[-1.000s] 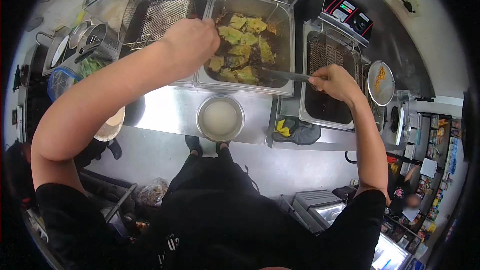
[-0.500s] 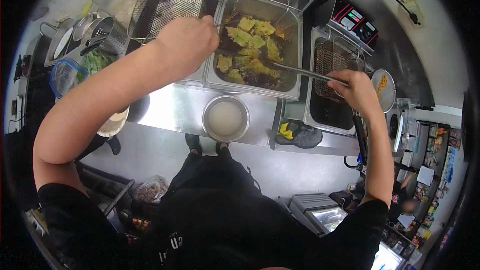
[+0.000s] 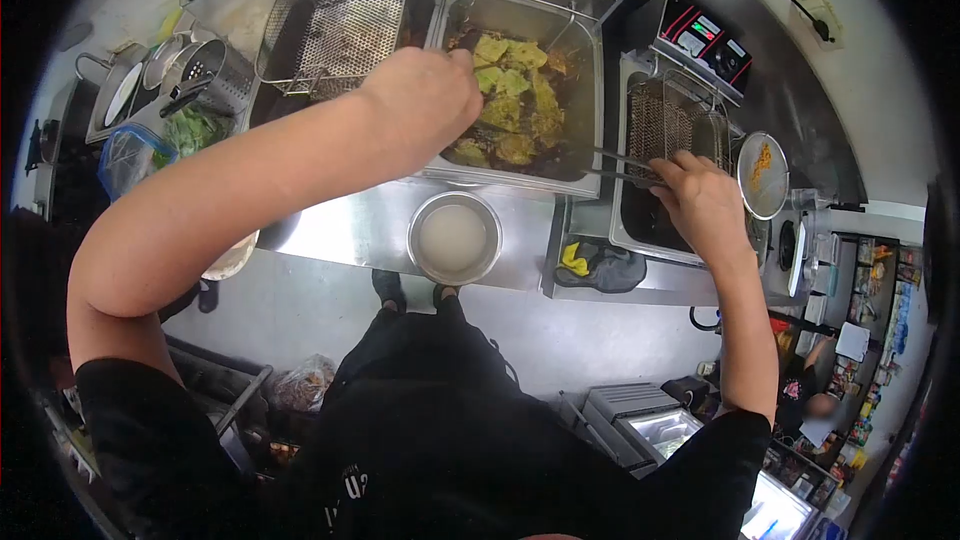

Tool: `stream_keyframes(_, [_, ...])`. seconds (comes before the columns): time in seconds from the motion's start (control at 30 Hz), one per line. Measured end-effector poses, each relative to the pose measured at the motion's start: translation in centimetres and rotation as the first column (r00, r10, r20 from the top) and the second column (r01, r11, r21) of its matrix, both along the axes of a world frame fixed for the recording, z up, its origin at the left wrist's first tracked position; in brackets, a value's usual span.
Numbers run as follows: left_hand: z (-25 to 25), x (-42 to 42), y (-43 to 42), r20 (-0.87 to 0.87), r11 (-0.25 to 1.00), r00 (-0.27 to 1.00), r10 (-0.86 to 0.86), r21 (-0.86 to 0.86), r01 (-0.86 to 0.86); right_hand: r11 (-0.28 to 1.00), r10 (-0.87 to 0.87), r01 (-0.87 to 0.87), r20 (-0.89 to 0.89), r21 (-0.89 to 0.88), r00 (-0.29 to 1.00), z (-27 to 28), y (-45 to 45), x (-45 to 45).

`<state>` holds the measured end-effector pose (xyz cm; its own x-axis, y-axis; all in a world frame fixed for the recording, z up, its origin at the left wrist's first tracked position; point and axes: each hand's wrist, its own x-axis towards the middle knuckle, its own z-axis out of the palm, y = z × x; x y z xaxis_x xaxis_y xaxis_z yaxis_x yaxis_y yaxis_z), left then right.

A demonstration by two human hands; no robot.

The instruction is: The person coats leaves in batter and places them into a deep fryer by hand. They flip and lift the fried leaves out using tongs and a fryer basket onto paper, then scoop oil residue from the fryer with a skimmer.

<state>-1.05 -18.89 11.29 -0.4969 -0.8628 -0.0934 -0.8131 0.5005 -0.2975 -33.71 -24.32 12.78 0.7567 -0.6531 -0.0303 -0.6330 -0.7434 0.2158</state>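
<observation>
The pieces [image 3: 512,83] are flat, yellow-green, with uneven edges, and lie in dark liquid [image 3: 577,125]. The tongs [image 3: 622,178] are metal, slightly open, at their 4 o'clock, pointing to 9. A thin tool [image 3: 487,66], mostly hidden, reaches their 10 o'clock side.

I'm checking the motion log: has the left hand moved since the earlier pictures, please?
Yes, the left hand moved right, farther over the middle fryer vat.

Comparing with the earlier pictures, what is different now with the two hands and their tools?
The left hand has moved rightward and closer to the body, over the vat, holding its thin tool. The right hand has drawn the tongs back from the leafy pieces toward the vat's right side, their arms now apart. Neither hand let go. The bowl stayed.
</observation>
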Motion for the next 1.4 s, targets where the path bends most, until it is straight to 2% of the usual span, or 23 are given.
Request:
stream_keyframes(0.07, [0.7,0.9,0.0,0.029,1.0,1.0,0.005,-0.011,-0.004,0.972,-0.208,0.204,0.022,0.116,0.978,1.1,0.6,0.7])
stream_keyframes(0.1, [1.1,2.0,-0.1,0.033,0.998,0.999,-0.014,-0.068,0.016,0.956,-0.244,0.223,0.096,0.193,0.965,1.4,0.8,1.2])
stream_keyframes(0.13, [1.8,2.6,-0.2,0.037,0.991,0.999,-0.036,-0.127,0.04,0.955,-0.245,0.222,0.099,0.197,0.965,0.8,0.7,1.4])
stream_keyframes(0.17, [2.6,2.9,-0.2,0.033,0.996,0.998,0.06,-0.069,-0.057,0.922,-0.288,0.234,0.142,0.309,0.947,-0.2,0.3,1.5])
stream_keyframes(0.2, [2.9,3.1,-0.2,0.035,0.996,0.998,0.056,-0.07,-0.053,0.878,-0.335,0.237,0.179,0.416,0.925,-0.8,-0.2,1.9])
stream_keyframes(0.23, [3.0,3.6,-0.1,-0.006,0.992,0.996,0.093,-0.081,-0.094,0.827,-0.354,0.248,0.126,0.505,0.927,-1.0,-0.6,2.8])
stream_keyframes(0.33, [3.0,4.4,0.2,-0.052,0.984,0.986,0.161,-0.072,-0.165,0.758,-0.39,0.231,0.139,0.61,0.91,-4.2,-2.2,3.8])
stream_keyframes(0.4, [2.7,4.8,0.4,-0.132,0.979,0.989,0.061,-0.185,-0.085,0.773,-0.384,0.221,0.16,0.595,0.909,-5.4,-3.1,3.7])
stream_keyframes(0.47, [2.9,4.8,0.9,-0.139,0.983,0.987,0.085,-0.152,-0.106,0.783,-0.377,0.214,0.172,0.585,0.91,-6.7,-4.4,3.3])
stream_keyframes(0.53, [3.2,4.9,1.3,-0.149,0.984,0.983,0.111,-0.12,-0.13,0.586,-0.475,0.214,0.117,0.781,0.872,-6.8,-5.4,3.8])
stream_keyframes(0.57, [3.3,5.1,1.4,-0.13,0.984,0.982,0.135,-0.095,-0.148,0.489,-0.556,0.29,0.039,0.823,0.83,-6.3,-5.5,4.0])
stream_keyframes(0.6, [3.3,5.2,1.6,-0.111,0.983,0.981,0.16,-0.071,-0.168,0.491,-0.552,0.288,0.039,0.822,0.833,-6.7,-5.8,4.0])
stream_keyframes(0.67, [3.3,5.6,1.9,-0.135,0.981,0.979,0.156,-0.092,-0.169,0.35,-0.624,0.258,0.018,0.9,0.781,-8.1,-6.8,3.9])
stream_keyframes(0.7, [3.3,5.8,2.1,-0.159,0.98,0.977,0.144,-0.113,-0.163,0.352,-0.622,0.259,0.018,0.899,0.783,-8.4,-7.0,3.9])
stream_keyframes(0.77, [3.0,6.2,2.2,-0.146,0.979,0.977,0.153,-0.114,-0.17,0.23,-0.684,0.243,-0.021,0.942,0.729,-8.8,-7.3,3.9])
stream_keyframes(1.0, [2.9,7.2,2.6,-0.129,0.972,0.976,0.175,-0.136,-0.192,0.322,-0.68,0.273,0.021,0.906,0.733,-8.1,-7.0,1.9])
stream_keyframes(1.07, [3.0,7.4,2.6,-0.133,0.97,0.972,0.196,-0.117,-0.211,0.542,-0.553,0.156,0.211,0.826,0.806,-9.0,-7.4,0.4])
stream_keyframes(1.1, [3.1,7.3,2.6,-0.136,0.969,0.968,0.212,-0.098,-0.226,0.543,-0.551,0.155,0.211,0.825,0.808,-8.2,-6.9,0.6])
stream_keyframes(1.17, [3.3,7.2,2.7,-0.126,0.97,0.97,0.21,-0.097,-0.223,0.753,-0.476,0.259,0.228,0.605,0.849,-5.5,-5.1,1.5])
stream_keyframes(1.2, [3.5,7.1,2.7,-0.115,0.972,0.972,0.205,-0.096,-0.216,0.753,-0.478,0.262,0.227,0.604,0.849,-5.0,-4.2,1.8])
stream_keyframes(1.27, [3.7,7.0,2.8,-0.116,0.97,0.972,0.205,-0.11,-0.217,0.931,-0.261,0.156,0.304,0.331,0.916,-4.3,-2.1,2.6])
stream_keyframes(1.3, [3.8,6.9,2.8,-0.114,0.968,0.972,0.206,-0.122,-0.22,0.929,-0.271,0.176,0.278,0.325,0.921,-3.9,-0.8,3.4])
stream_keyframes(1.4, [3.8,7.1,3.1,-0.109,0.968,0.979,0.172,-0.163,-0.189,0.997,-0.037,0.027,0.146,0.071,0.989,-4.8,2.3,4.5])
